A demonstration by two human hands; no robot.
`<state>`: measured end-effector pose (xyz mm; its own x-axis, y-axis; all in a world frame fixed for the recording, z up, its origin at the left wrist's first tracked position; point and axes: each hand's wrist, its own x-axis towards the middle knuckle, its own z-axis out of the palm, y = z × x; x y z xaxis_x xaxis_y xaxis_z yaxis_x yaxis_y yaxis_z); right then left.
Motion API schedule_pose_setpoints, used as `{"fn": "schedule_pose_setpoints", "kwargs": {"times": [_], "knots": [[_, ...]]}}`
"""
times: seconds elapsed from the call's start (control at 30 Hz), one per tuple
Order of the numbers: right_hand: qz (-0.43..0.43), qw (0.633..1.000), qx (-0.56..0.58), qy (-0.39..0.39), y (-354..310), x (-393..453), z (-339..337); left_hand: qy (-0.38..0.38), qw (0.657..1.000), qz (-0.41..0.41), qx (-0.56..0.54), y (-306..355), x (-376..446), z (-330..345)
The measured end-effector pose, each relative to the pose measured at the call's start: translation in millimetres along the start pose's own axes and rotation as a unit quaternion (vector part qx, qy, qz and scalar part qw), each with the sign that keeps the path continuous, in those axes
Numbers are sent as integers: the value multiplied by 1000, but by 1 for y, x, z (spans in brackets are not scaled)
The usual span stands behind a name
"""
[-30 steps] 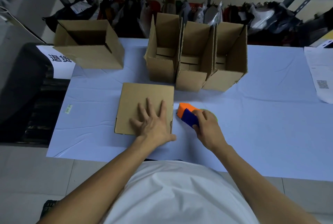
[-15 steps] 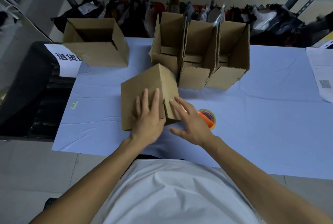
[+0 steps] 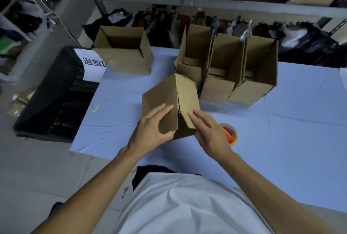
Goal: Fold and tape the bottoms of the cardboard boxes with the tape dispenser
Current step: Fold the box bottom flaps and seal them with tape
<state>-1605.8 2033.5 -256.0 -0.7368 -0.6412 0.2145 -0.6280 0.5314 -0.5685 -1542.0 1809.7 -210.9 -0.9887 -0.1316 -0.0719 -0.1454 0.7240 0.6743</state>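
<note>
two hands on a tipped box

we see a brown box [image 3: 165, 100] tipped up on the blue table [image 3: 281, 121], near the front edge; our left hand [image 3: 150, 132] grasps its near flap, thumb curled under the edge; our right hand [image 3: 210, 134] has straight, released fingers that press on a small flap; the tape roller [image 3: 230, 134], orange and green, lies on the table just behind the right hand; three open boxes [image 3: 234, 75] stand in a row behind; one more box [image 3: 124, 53] sits at the far left.
</note>
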Motion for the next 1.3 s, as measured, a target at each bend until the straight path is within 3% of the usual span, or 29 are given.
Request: {"fn": "schedule_pose_setpoints", "kwargs": {"times": [0.53, 0.67, 0.77, 0.87, 0.93, 1.07, 1.17, 1.3], "knots": [[18, 998, 59, -2, 8, -10, 0, -19, 999, -13, 28, 6, -3, 1], [47, 990, 92, -94, 20, -36, 3, -58, 990, 18, 128, 10, 0, 21], [58, 991, 27, -120, 36, -49, 4, -109, 955, 14, 274, 7, 1, 41], [182, 981, -26, -63, 56, -53, -5, -125, 941, 17, 313, 6, 1, 60], [227, 967, -53, -101, 63, -53, -10, -119, 940, 28, 318, 7, 3, 68], [196, 951, -132, -200, 65, -49, -11, -128, 944, 48, 302, 2, 13, 77], [192, 961, -71, -185, 69, -43, -25, -155, 941, 28, 298, 2, 24, 84], [291, 935, 64, -191, 79, -28, -51, -158, 950, -3, 269, 19, 33, 91]]}}
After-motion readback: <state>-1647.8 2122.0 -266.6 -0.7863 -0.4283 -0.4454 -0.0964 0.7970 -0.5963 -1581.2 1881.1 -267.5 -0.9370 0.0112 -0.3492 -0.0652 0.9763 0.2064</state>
